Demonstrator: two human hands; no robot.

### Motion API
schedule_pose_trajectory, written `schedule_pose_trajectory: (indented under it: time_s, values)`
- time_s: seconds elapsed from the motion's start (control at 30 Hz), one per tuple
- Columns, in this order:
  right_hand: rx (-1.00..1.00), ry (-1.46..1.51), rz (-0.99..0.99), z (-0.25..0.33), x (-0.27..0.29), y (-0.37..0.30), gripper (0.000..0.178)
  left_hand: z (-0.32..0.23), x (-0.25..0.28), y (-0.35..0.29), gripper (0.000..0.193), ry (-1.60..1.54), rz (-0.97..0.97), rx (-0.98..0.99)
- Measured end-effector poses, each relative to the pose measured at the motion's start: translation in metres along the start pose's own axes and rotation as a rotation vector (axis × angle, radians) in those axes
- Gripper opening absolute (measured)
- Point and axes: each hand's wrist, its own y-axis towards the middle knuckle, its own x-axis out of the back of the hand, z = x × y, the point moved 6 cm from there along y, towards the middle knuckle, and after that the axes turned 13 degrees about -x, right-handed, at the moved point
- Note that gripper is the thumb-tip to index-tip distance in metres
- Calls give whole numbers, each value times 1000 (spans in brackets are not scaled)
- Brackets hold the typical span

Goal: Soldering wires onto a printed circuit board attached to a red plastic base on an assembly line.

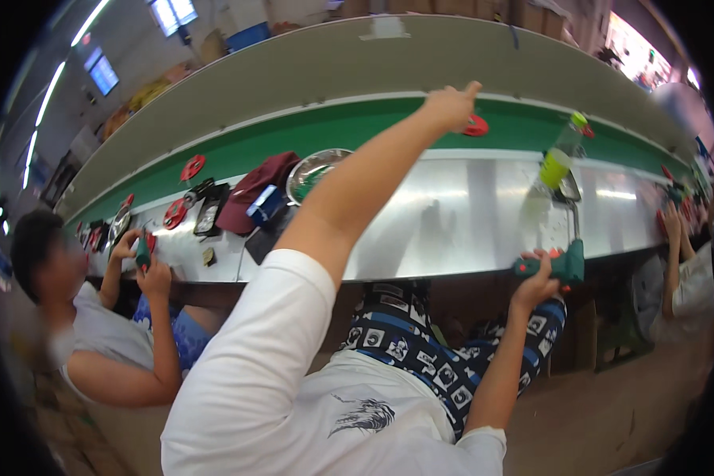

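My left arm stretches far across the bench, and my left hand (450,109) is over the green conveyor belt (333,127), one digit sticking out. Just beside it lies a round red part (475,125) on the belt; the palm side of the hand is hidden. At the bench's front edge my right hand (538,282) is closed around the grip of a green cordless screwdriver (567,266), its long nose pointing away from me. Beyond the nose sits a small dark tray (568,187), partly behind a clear bottle (558,161) of yellow-green liquid with a lime cap.
Left of my arm on the metal bench (452,206) are a metal bowl (300,181), a maroon cloth or cap (255,194), a blue box (266,205) and a black tray (211,210). Co-workers sit on both sides, the left one (127,333) holding a green tool.
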Motion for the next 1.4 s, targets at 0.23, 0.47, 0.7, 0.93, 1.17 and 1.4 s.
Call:
schedule_pose_trajectory:
  time_s: [0.23, 0.47, 0.7, 0.93, 1.17, 1.4]
  values:
    - [0, -3, -9, 5, -9, -4, 53, 10, -18, -35, 63, -91, 259, -165]
    - [-84, -106, -15, -18, 5, 13, 31, 9, 101, -155, 55, -101, 128, -145]
    - [-49, -179, -34, 4, 4, 3, 18, 66, 218, -296, 45, 219, -746, -10]
    - [-145, -166, -38, -4, 4, 1, 16, 159, 111, -404, 28, 157, -644, 348]
    - [-143, -147, -136, 3, -14, 10, 13, -32, -1, -388, 23, -173, -641, -402]
    - [-19, -75, 112, 10, -26, 14, 25, -176, -183, -342, 11, -678, 71, -345]
